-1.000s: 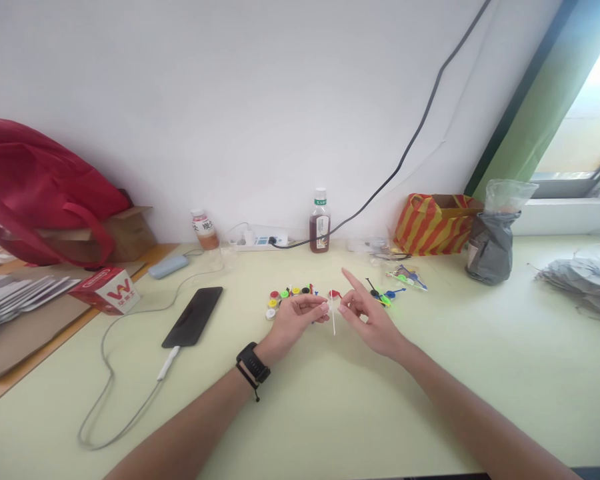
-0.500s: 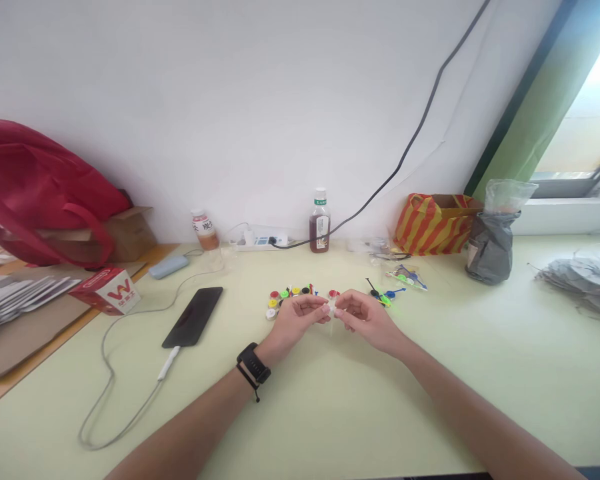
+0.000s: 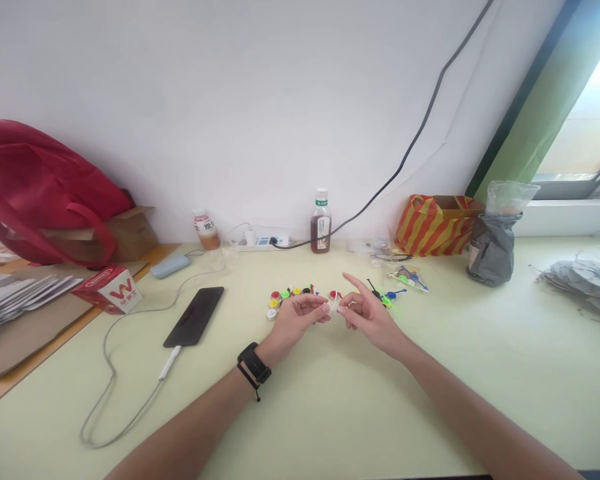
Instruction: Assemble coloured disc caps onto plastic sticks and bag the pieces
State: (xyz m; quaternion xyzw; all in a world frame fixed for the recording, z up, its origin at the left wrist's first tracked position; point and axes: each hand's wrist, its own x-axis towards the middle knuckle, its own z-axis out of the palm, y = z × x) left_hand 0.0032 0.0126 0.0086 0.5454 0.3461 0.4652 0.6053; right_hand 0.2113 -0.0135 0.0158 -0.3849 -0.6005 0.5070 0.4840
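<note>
Between my fingertips is a small whitish translucent piece point(image 3: 333, 306), too small to make out exactly. My left hand point(image 3: 300, 317) pinches it from the left with thumb and fingers. My right hand point(image 3: 370, 313) pinches its other side, the index finger raised and pointing up to the left. Behind the hands lie several small round pieces in yellow, white, green and black, among them a white one point(image 3: 271, 313) and a red one point(image 3: 334, 294). Past my right hand are blue, black and green arrow-like plastic pieces point(image 3: 391, 295), partly covered by the hand.
A black phone point(image 3: 194, 317) with a charging cable lies left, near a red-and-white box point(image 3: 109, 291). A dark bottle point(image 3: 321, 223), a power strip point(image 3: 264, 243) and a striped bag point(image 3: 433, 225) stand along the wall. A small bag of parts point(image 3: 409, 278) lies right.
My right index finger has lifted away from the pinch and now points upward. The left hand has stayed nearly still, holding the whitish piece.
</note>
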